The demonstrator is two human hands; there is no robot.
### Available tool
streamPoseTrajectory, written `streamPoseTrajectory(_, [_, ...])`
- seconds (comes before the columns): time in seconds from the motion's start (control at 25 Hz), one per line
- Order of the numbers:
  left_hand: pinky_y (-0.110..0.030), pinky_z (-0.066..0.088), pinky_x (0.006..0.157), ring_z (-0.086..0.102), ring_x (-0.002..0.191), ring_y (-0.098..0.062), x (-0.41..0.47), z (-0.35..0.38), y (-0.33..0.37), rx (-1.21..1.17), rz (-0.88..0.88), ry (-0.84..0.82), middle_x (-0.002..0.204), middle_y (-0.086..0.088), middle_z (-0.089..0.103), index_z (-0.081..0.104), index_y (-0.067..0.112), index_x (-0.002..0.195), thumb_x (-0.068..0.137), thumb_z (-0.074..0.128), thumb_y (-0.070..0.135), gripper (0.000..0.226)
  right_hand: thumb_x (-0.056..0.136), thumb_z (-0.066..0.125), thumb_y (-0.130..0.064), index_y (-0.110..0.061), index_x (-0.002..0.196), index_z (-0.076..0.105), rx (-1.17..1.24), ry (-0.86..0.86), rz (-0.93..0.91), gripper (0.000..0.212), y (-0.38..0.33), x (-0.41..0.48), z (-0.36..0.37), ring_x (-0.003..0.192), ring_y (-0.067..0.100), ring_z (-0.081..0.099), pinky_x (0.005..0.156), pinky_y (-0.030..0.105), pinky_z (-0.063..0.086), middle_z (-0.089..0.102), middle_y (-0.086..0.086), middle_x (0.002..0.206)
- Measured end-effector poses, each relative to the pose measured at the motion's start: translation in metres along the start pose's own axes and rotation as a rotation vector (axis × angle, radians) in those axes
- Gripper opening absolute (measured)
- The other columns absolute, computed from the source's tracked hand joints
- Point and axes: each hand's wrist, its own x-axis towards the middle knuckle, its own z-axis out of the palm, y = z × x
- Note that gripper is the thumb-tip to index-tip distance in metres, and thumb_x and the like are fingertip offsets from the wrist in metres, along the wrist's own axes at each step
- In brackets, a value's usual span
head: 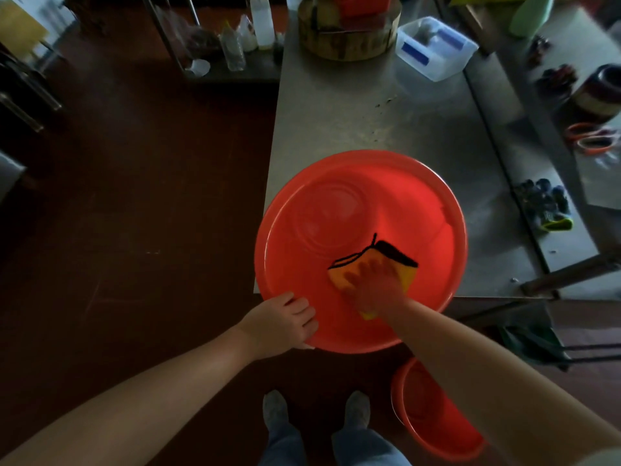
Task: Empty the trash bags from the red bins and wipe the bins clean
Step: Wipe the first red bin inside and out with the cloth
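Stainless steel table (pixel 369 122) fills the upper right of the view, over a dark red-brown floor (pixel 134 196).

1. Red bin (pixel 292 257): stands on the near left corner of the table, with its near rim overhanging the table edge. No bag shows inside.
2. Yellow cloth (pixel 337 279), black-edged: lies against the inner wall at the near right side of the bin.
3. Right hand (pixel 374 285): pressed flat on the cloth, fingers (pixel 356 275) spread and nearly straight. It covers the cloth's middle.
4. Left hand (pixel 282 322): grips the near left rim, fingers curled over the rim into the bin. The thumb is hidden.
5. Second red bin (pixel 426 415): stands on the floor, just right of the person's shoes (pixel 275 406). The right forearm crosses it and hides its right side.
6. Far end of the table: round wooden block (pixel 349 38), cut off by the top edge, with a clear plastic container (pixel 435 48) beside it.
7. Right side: dark gloves (pixel 546 205) and orange-handled scissors (pixel 593 139), both blurred.
8. Left of the table: bottles (pixel 235 45) on a low shelf, dim and hard to make out.
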Motion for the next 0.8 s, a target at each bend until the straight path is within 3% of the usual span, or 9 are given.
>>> streamPoseTrajectory(0.08, [-0.038,0.054,0.085,0.066,0.096,-0.022,0.000,-0.003,-0.001,0.008,0.023,-0.021,0.104,-0.001,0.071,0.069,0.020,0.103,0.095,0.053,0.060,0.045,0.102,0.032,-0.058,-0.032,0.157,0.030,-0.141,0.015,0.027,0.060,0.035,-0.002,-0.007,0.155,0.034,0.004,0.123,0.051,-0.006,0.011,0.012,0.168])
streamPoseTrajectory(0.2, [-0.037,0.053,0.086,0.066,0.096,-0.022,0.007,-0.008,0.000,0.016,0.032,-0.016,0.104,-0.001,0.071,0.069,0.019,0.102,0.095,0.054,0.059,0.044,0.100,0.040,-0.058,-0.029,0.155,0.034,-0.167,0.022,0.040,0.063,0.046,-0.008,-0.010,0.155,0.036,0.003,0.123,0.054,-0.007,0.012,0.014,0.168])
streamPoseTrajectory(0.32, [-0.037,0.052,0.085,0.064,0.093,-0.022,0.012,-0.008,0.000,0.042,0.044,0.002,0.101,-0.001,0.070,0.069,0.020,0.099,0.096,0.051,0.061,0.045,0.103,0.027,-0.057,-0.032,0.157,0.027,0.012,-0.021,0.079,0.060,0.000,-0.023,0.005,0.154,0.033,0.007,0.123,0.054,-0.003,0.015,0.009,0.167])
streamPoseTrajectory(0.44, [-0.036,0.049,0.081,0.061,0.088,-0.020,0.013,-0.006,0.000,0.061,0.069,-0.001,0.095,0.000,0.068,0.068,0.021,0.095,0.095,0.052,0.062,0.044,0.103,0.019,-0.056,-0.037,0.160,0.007,0.283,-0.138,0.075,0.062,-0.048,-0.027,0.010,0.154,0.035,0.005,0.120,0.057,0.004,0.006,0.005,0.168])
streamPoseTrajectory(0.56, [-0.035,0.048,0.077,0.059,0.085,-0.020,0.010,-0.002,0.002,0.054,0.063,0.016,0.092,0.001,0.066,0.068,0.021,0.093,0.093,0.055,0.062,0.044,0.102,0.017,-0.057,-0.039,0.160,0.001,0.348,-0.179,0.016,0.062,-0.061,-0.029,0.007,0.155,0.033,0.002,0.120,0.056,0.004,0.001,0.001,0.169])
streamPoseTrajectory(0.68, [-0.036,0.049,0.078,0.059,0.087,-0.021,0.008,0.001,0.004,0.043,0.040,-0.002,0.093,0.000,0.066,0.068,0.020,0.095,0.094,0.053,0.063,0.046,0.102,0.016,-0.060,-0.040,0.159,0.013,0.228,-0.065,0.028,0.061,-0.035,-0.039,0.014,0.154,0.028,0.008,0.121,0.052,0.004,0.011,-0.001,0.168])
streamPoseTrajectory(0.8, [-0.039,0.051,0.084,0.063,0.093,-0.023,0.006,-0.001,0.005,0.020,0.043,-0.037,0.101,-0.002,0.069,0.069,0.018,0.102,0.095,0.052,0.062,0.047,0.101,0.019,-0.060,-0.038,0.158,0.024,-0.089,-0.001,0.091,0.061,0.021,-0.039,0.011,0.155,0.030,0.002,0.121,0.052,-0.009,0.010,0.005,0.169])
